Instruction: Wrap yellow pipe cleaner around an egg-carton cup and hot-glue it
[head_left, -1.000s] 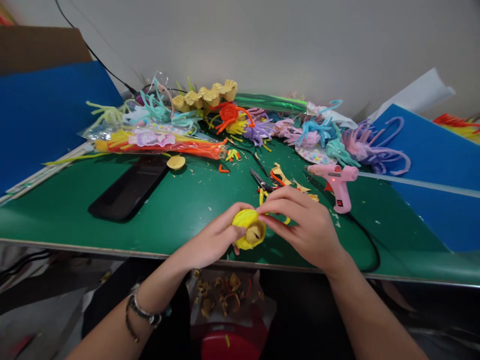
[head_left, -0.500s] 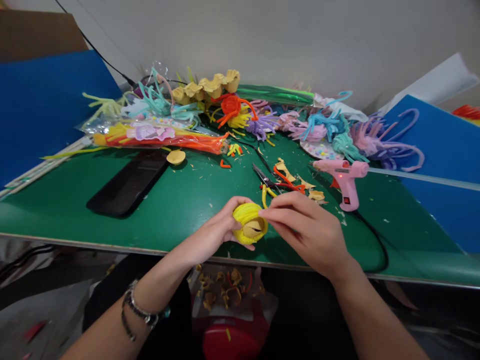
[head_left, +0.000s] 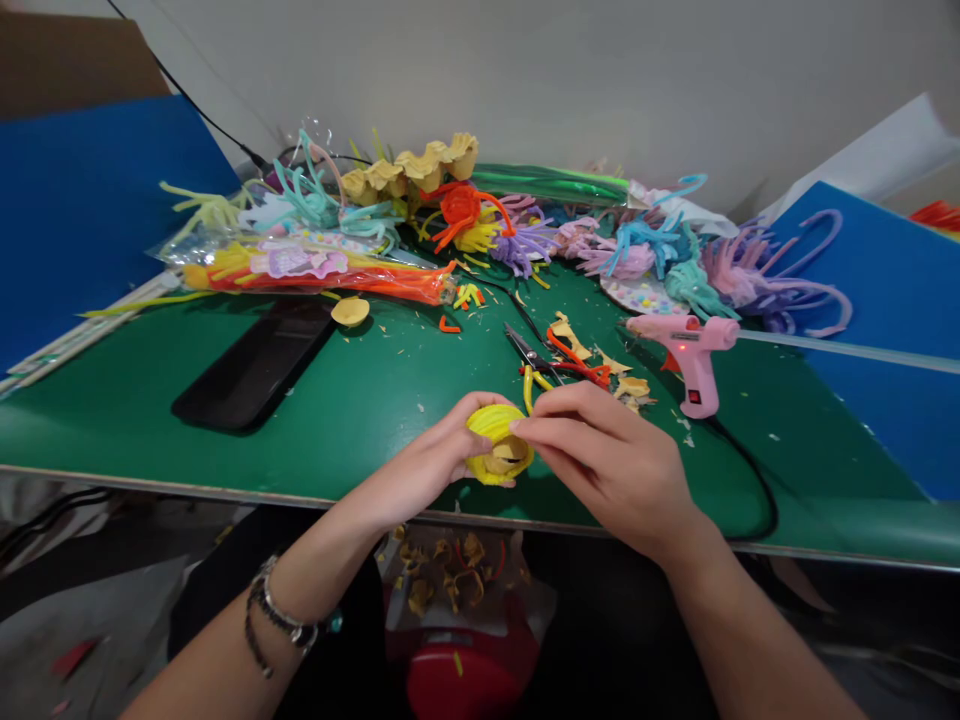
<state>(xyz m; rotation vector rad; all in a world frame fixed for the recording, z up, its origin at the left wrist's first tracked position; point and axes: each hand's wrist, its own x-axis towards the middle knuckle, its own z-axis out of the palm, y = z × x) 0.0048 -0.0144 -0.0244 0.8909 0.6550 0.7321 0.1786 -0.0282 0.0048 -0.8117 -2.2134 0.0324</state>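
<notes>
My left hand (head_left: 450, 445) grips a small egg-carton cup (head_left: 506, 455) wound in yellow pipe cleaner (head_left: 493, 418), its tan hollow turned up towards me. The left thumb lies over the near rim. From the other side, my right hand (head_left: 600, 450) pinches at the wrapped rim with thumb and forefinger; the exact bit between the fingertips is hidden. Just beyond the right knuckles lie scissors or pliers with yellow handles (head_left: 529, 385). Further right, a pink hot glue gun (head_left: 694, 355) stands with its red light on.
A black phone (head_left: 255, 370) and a loose carton cup (head_left: 350, 312) lie left on the green table (head_left: 390, 390). Bagged orange pipe cleaners (head_left: 360, 280), a carton strip (head_left: 427, 165) and pipe-cleaner bundles line the back. Orange scraps (head_left: 577, 365) lie centre-right; a red bin (head_left: 469, 680) sits below.
The cup has tilted slightly in my left hand, and the left thumb has slid further over its rim. My right fingertips have shifted a little left along the rim.
</notes>
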